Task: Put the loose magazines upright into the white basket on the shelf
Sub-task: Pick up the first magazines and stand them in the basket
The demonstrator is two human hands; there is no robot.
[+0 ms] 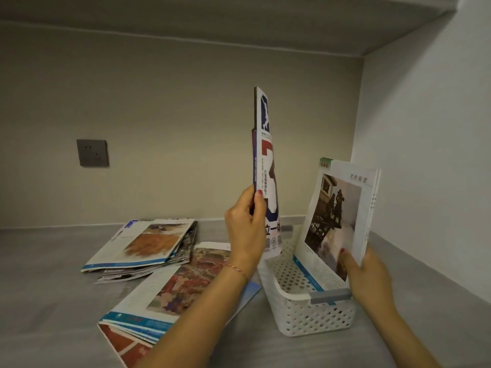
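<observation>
— White basket point(308, 312): where is it?
— On the grey shelf point(53, 301), at my right. My right hand point(370, 280) grips a magazine point(342, 221) standing upright inside it.
— And your left hand point(245, 229)?
— It pinches two magazines point(267, 166) upright above the basket. Loose magazines point(148, 245) lie left.

Shelf point(53, 301): basket point(313, 320) toward right side, near right wall. In basket, against its right wall: magazines point(342, 208), upright, tilted slightly right; right hand point(369, 277) grips their near edge. Above basket's left rim: held magazines point(267, 166), upright, edge-on, pinched by left hand point(245, 229); lower end over the basket's far left part. Left of basket: front stack point(170, 293), flat, toward shelf's front edge. Behind it, nearer back wall: rear stack point(143, 245), flat, fanned. Wall socket point(92, 152) on back wall, above left.
</observation>
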